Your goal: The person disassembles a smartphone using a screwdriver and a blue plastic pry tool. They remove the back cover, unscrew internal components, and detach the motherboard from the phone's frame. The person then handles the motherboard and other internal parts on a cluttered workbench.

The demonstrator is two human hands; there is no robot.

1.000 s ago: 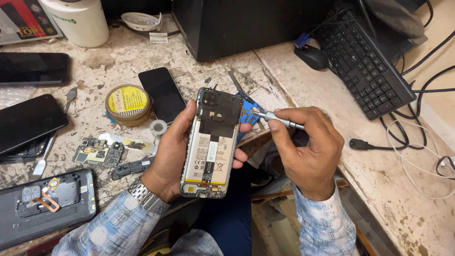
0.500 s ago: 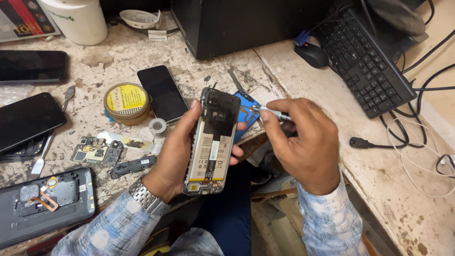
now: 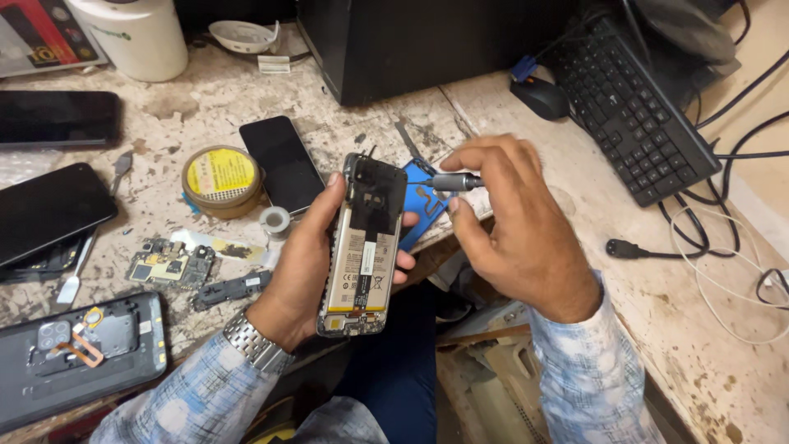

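- Head view: a person at a stained workbench (image 3: pixel 699 329) holds an opened phone (image 3: pixel 362 247), back cover off, in the left hand (image 3: pixel 304 271), palm cupped behind it and fingers wrapped round both long edges.
- The phone is lifted clear of the bench, tilted slightly, battery and dark upper shield facing the camera.
- The right hand (image 3: pixel 518 230) pinches a small screwdriver (image 3: pixel 452 182) between thumb and fingertips; its metal shaft points left, the tip at the phone's upper right edge. Whether the tip sits in a screw head cannot be told.
- To do this step well, judged from the frame: keep the left-hand grip firm so the phone does not twist, hold the driver square to the screw rather than slanted, and press lightly while turning, since a slipped tip could scar the shield or a connector beside it.
- Working above the bench rather than the gap in front of the lap would help catch any tiny screw that drops.
- Just behind the phone, a blue cover piece (image 3: pixel 423 201) lies at the bench edge.
- Also on the bench: a round yellow-lidded tin (image 3: pixel 220 177), a small tape roll (image 3: pixel 274 220), a dark phone lying flat (image 3: pixel 281 163), a loose circuit board (image 3: pixel 168 263) and a grey rear shell (image 3: pixel 78 353).
- A black keyboard (image 3: pixel 633 107) and a mouse (image 3: pixel 538 97) sit well apart to the right.
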